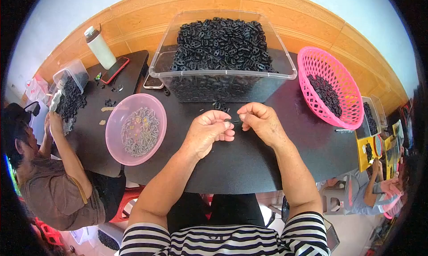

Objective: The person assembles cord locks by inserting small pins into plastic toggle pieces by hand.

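Above the middle of the surface (249, 171), the left hand (206, 132) pinches a dark part (227, 120); the right hand (263, 123) is drawn together at the fingertips beside it, holding what I cannot tell. Loose pieces (219, 106) lie before the tub (223, 73) near the back edge, between bowl (117, 129) and basket (349, 95).

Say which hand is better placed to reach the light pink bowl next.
Probably the left hand: it is nearer the light pink bowl, with bare tabletop between, though it seems to pinch a small dark piece. The right hand is farther off, beyond the left.
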A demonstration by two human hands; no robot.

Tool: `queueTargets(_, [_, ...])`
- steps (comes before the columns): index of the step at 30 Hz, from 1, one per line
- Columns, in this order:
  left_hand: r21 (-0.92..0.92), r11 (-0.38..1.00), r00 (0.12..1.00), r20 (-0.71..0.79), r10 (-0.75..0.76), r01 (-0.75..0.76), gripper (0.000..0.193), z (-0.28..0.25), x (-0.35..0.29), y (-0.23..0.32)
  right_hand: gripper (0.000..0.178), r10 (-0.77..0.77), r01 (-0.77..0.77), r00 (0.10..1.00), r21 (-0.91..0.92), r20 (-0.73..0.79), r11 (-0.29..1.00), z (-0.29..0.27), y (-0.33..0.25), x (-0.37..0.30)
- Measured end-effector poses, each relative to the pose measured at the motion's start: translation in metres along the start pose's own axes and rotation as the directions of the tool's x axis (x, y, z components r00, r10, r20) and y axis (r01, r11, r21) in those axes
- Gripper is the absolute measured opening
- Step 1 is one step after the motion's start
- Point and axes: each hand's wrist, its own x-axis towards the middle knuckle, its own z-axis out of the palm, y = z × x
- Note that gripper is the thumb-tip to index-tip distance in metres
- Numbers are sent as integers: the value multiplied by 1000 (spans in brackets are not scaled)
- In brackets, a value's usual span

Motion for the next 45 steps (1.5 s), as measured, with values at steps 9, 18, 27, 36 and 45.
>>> queueTargets(9, [-29, 996, 996, -12, -90, 90, 14, 3, -7, 4, 7, -7, 7, 999, 14, -38, 1000, 2, -9, -6])
queueTargets(18, [-205, 972, 993, 60, -105, 115, 14, 1, -2, 0, 10, 3, -2, 997, -20, 78, 1000, -1, -5, -6])
queueTargets(27, [-89, 996, 998, 57, 11, -6, 14, 1, -3, -2, 10, 3, -1, 997, -28, 72, 1000, -3, -8, -5])
queueTargets(36, [10, 1000, 997, 67, 28, -29, 13, 5, -3, -6, 7, -7, 16, 993, -70, 122, 997, -5, -8, -5])
queueTargets(45, [23, 1000, 997, 81, 10, -12, 17, 6, -6, -3, 7, 15, -4, 993, -91, 121, 996, -7, -9, -5])
